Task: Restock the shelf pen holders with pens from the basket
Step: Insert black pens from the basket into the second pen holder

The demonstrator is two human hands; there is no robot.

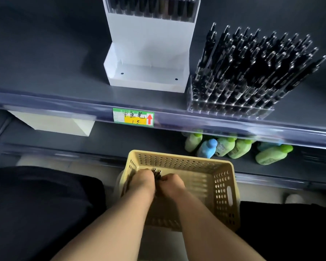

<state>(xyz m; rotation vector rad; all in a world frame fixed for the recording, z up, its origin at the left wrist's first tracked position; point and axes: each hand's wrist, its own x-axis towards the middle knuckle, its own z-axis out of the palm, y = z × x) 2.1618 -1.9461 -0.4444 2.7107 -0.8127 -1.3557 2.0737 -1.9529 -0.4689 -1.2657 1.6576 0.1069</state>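
Observation:
A yellow perforated basket point(227, 194) sits low in front of me. Both hands are inside it, side by side. My left hand point(142, 182) and my right hand point(172, 184) are curled around a small bundle of black pens point(157, 173) whose ends poke up between them. On the shelf above, a clear pen holder point(230, 108) at the right is packed with black pens. A white holder point(147, 72) in the middle has an empty front tray, and dark pens show in its upper tier.
A price label point(133, 117) is clipped to the shelf's front rail. Green and blue bottles point(239, 147) lie on the lower shelf at right. A white box point(53, 122) sits at the lower left. My dark-clothed knees flank the basket.

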